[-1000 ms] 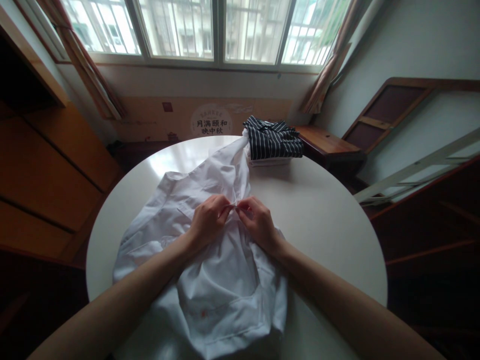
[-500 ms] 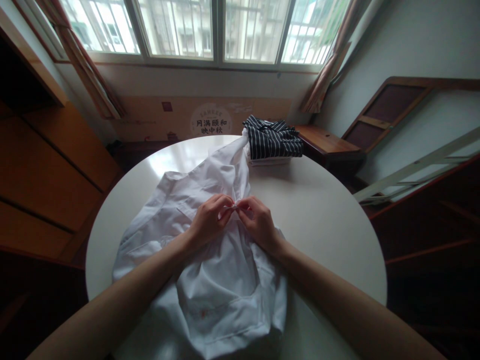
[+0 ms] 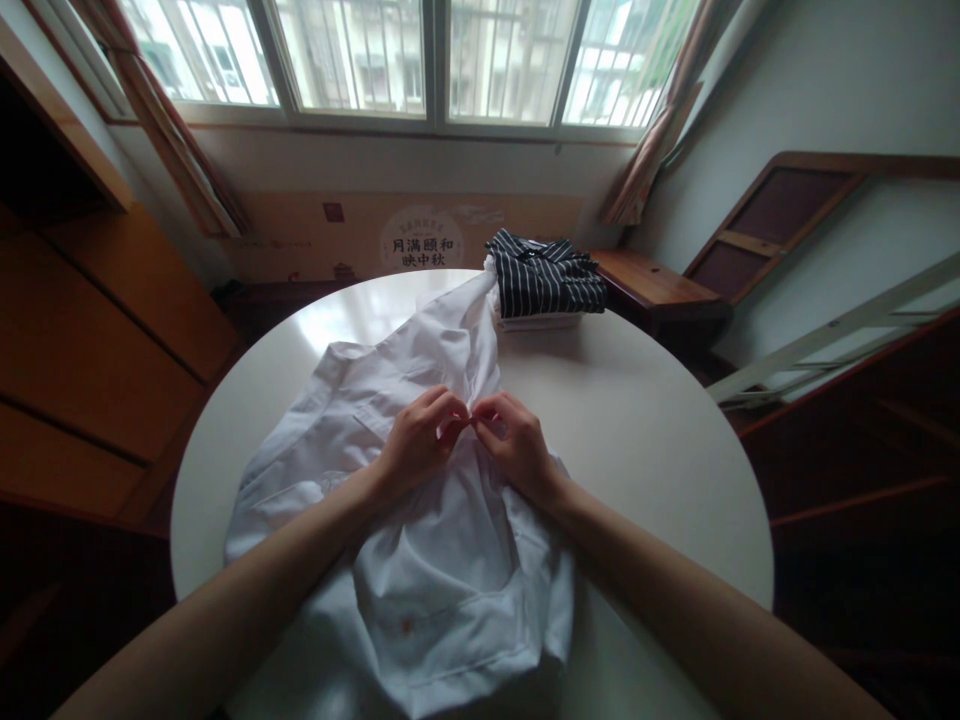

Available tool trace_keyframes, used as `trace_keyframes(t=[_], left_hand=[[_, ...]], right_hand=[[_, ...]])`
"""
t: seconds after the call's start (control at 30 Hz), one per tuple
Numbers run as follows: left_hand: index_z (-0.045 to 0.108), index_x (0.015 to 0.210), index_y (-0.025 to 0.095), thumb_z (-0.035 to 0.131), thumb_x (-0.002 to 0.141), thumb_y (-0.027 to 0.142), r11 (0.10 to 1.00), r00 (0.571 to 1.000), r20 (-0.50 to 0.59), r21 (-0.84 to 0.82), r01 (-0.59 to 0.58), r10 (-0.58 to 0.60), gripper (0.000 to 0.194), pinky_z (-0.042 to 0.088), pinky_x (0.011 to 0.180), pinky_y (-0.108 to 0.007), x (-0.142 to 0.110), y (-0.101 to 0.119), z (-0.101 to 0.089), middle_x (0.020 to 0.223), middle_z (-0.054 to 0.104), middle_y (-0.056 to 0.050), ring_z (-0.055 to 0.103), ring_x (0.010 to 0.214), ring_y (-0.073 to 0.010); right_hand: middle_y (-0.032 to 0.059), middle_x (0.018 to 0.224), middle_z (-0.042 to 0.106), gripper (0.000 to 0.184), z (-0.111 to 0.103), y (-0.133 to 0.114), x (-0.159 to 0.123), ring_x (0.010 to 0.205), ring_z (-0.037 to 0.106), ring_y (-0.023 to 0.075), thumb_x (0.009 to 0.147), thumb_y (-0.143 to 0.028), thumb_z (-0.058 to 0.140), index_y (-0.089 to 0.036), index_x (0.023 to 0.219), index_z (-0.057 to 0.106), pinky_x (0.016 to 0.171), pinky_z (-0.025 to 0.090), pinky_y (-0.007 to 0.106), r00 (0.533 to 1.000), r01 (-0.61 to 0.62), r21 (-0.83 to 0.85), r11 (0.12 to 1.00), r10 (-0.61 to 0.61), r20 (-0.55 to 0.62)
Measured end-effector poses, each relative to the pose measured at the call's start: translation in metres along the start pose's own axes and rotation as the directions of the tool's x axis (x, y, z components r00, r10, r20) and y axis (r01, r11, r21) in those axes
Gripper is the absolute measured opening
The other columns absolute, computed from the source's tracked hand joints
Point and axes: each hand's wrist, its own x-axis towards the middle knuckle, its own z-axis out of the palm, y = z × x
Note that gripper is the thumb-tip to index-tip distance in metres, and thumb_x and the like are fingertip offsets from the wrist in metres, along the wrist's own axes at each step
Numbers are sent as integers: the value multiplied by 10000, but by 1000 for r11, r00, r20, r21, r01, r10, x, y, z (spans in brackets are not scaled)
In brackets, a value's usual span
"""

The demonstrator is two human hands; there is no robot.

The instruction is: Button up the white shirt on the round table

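Note:
A white shirt-like garment lies spread and creased over the left and middle of the round white table, with a small reddish-brown mark near its lower edge. My left hand pinches the cloth at the garment's middle, thumb and fingers together. Right beside it, my right hand pinches the same spot from the other side, the fingertips of both hands meeting. Whatever small part sits between the fingertips, perhaps a button, is hidden.
A folded black-and-white striped garment tops a stack of light folded cloth at the table's far edge. Behind it stands a wooden bench. Wooden cabinets flank the left side, and windows line the back wall.
Both hands stay at nearly the same place, fingertips shifting slightly as they pinch the cloth. The garment and the stack have not visibly moved.

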Motion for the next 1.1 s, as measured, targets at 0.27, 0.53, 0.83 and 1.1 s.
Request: trace_keyframes(t=[0.27,0.53,0.83,1.1], left_hand=[[543,723,167,519,739,89,1000,1000,-17,-19,16,-16,83,393,611,-210,0,3,-3,709,544,10,499,652,-98],[527,755,167,498,779,131,1000,999,-17,4,27,-27,51,393,612,-213,0,0,-1,715,547,10,504,652,-98],[531,783,178,531,785,251,999,1000,9,40,-15,14,73,407,647,-220,0,-2,1,782,544,-1,510,723,-112],[536,766,175,500,799,222,999,1000,18,50,4,-5,68,403,623,-213,-1,-3,2,778,539,-4,504,704,-109]], right_hand=[[9,743,560,25,0,0,0,694,521,123,741,-151,542,-176,742,547,668,419,239,1000,-8,-4,1000,8,6],[12,753,566,31,0,1,0,704,527,126,739,-149,544,-178,750,548,667,422,240,1000,-21,3,1000,21,10],[9,747,572,49,0,1,0,706,531,135,729,-148,554,-189,755,550,666,429,256,1000,-7,9,1000,7,6],[11,758,569,28,1,1,1,714,530,129,747,-167,543,-184,767,552,675,430,251,1000,-9,17,1000,9,19]])
